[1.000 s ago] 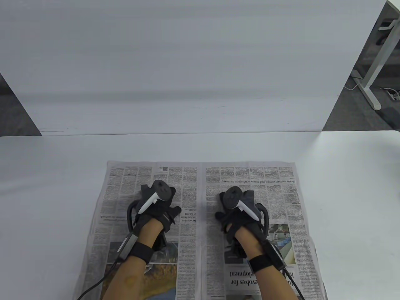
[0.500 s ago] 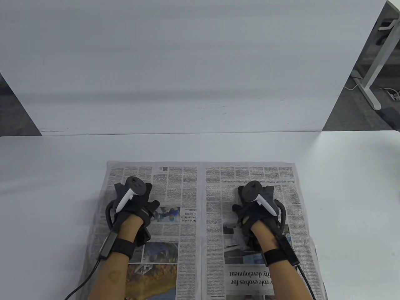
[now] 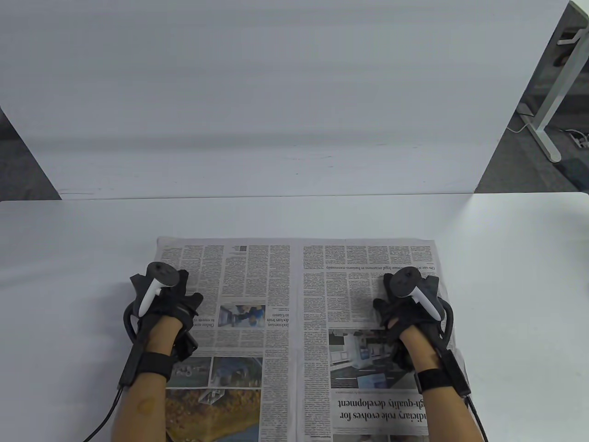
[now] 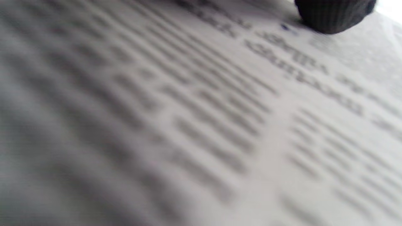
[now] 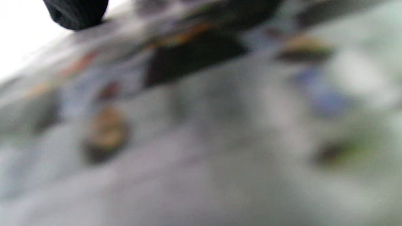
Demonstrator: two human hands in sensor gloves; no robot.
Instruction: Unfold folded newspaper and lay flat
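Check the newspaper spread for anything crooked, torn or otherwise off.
Nothing torn. The newspaper lies open on the table, but its near right edge bulges outward and looks slightly rumpled beside the right hand. The left hand rests on the left edge.

Table view: set high over the near edge, looking down and forward across the white table (image 3: 515, 258) to a white backboard (image 3: 276, 92), with the whole open newspaper (image 3: 276, 285) and both hands in frame from the bottom edge.

Left wrist view: held very close above the newspaper (image 4: 201, 125), tilted, print blurred, one gloved fingertip (image 4: 334, 14) at the top right.

Right wrist view: equally close over the newspaper (image 5: 220, 125), strongly blurred over a colour photo, one gloved fingertip (image 5: 77, 12) at the top left.

Shared by all three: the newspaper sheet.
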